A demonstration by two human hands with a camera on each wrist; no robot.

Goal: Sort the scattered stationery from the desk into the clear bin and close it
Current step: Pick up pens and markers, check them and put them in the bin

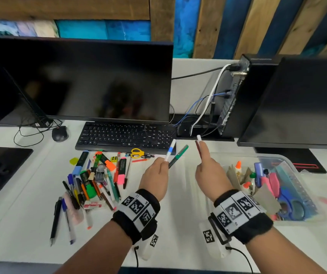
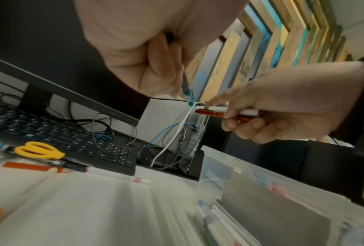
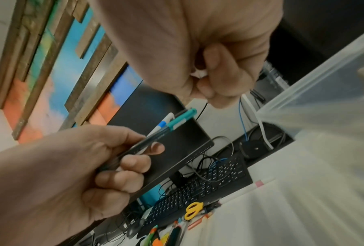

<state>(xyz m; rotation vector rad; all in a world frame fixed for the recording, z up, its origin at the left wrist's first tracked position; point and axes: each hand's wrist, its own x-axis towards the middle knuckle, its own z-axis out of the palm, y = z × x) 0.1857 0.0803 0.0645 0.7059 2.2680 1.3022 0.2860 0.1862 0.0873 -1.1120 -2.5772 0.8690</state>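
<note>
Roughly speaking, you are partway through: the desk (image 1: 178, 224) has a big heap of pens and highlighters (image 1: 91, 180) lying on its left side in front of the keyboard (image 1: 123, 138), with yellow scissors (image 1: 137, 152) and a few loose pens just behind the heap, and none of that has gone in yet. The clear bin (image 1: 289, 161) sits open on your right side, already holding glue bottles, blue scissors, a ruler and some card dividers; no lid shows in any view, so closing it is a step I judge to be far off. Your left hand (image 1: 154, 178) is raised above the desk between heap and bin, its fingers curled round two markers, a white one with a blue band (image 1: 170, 150) and a green-capped one (image 1: 178, 156). Your right hand (image 1: 210, 171) hovers just left of the bin, pinching a dark red pen (image 1: 198, 148) and a white pen (image 1: 199, 137) together. Those four look next to be dropped in, then many more trips follow.
</note>
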